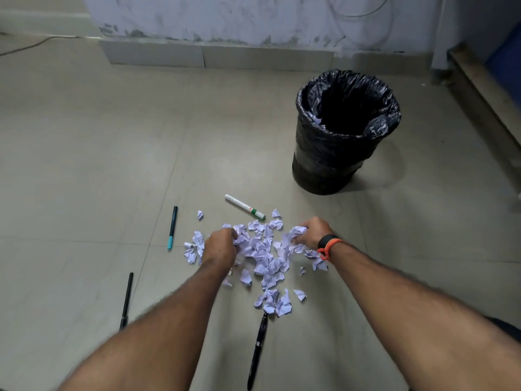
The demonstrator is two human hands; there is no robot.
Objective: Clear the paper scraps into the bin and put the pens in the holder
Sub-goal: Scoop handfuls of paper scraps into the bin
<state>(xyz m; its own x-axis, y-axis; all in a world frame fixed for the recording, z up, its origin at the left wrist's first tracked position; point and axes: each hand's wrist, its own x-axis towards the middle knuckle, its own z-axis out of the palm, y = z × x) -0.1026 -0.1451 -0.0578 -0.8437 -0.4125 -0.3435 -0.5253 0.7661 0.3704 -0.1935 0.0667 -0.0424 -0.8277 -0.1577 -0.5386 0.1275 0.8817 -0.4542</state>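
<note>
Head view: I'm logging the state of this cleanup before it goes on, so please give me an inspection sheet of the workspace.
Surface: tiled floor, pale, bare apart from the items below.
Job's things: paper scraps heaped in front of the person; bin with black liner beyond, upright, one scrap on its inner rim; white marker, teal-tipped pen, two black pens lying flat. Holder: nothing seen.
Clutter: nothing seen.
Grips: left hand and right hand both closing on scraps.
Cables: cable on floor far left.
Surroundings: scuffed wall, wooden frame at right.
</note>
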